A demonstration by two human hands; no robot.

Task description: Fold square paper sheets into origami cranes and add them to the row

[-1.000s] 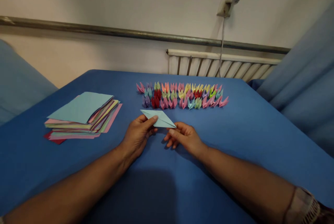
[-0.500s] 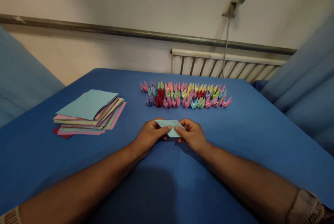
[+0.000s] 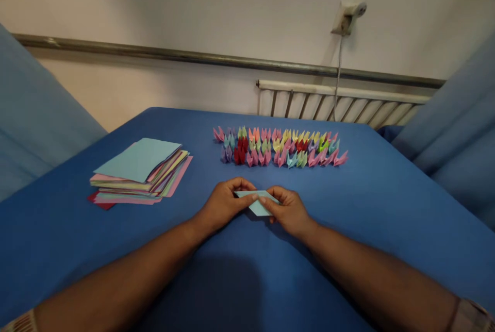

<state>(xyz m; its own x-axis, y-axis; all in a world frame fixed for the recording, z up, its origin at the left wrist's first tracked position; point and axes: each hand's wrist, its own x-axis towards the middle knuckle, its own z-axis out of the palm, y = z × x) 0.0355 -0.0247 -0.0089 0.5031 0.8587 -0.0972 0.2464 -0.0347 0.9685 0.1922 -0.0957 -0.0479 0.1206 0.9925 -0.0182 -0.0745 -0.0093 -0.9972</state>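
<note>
A pale blue piece of folded paper (image 3: 261,210) is held between both hands near the middle of the view. My left hand (image 3: 228,201) pinches its left part, thumb on top and fingers curled at the far edge. From the other side my right hand (image 3: 290,211) grips it, its thumb pressed on the face close to the left thumb. The fingers beneath the paper are partly hidden. Beyond the hands, folded paper cranes (image 3: 284,158) in many colours stand in rows.
To the left lies a stack of coloured paper sheets (image 3: 139,159), pale blue on top. Everything rests on a blue-covered table (image 3: 162,249). Behind it are a metal rail (image 3: 185,57), a radiator (image 3: 309,87) and a wall socket with plug (image 3: 346,20). Blue curtains (image 3: 460,110) hang at both sides.
The whole view has shifted slightly, so things sit lower and a little to the right. The left fingers have moved over the paper's far edge; both hands still hold it.
</note>
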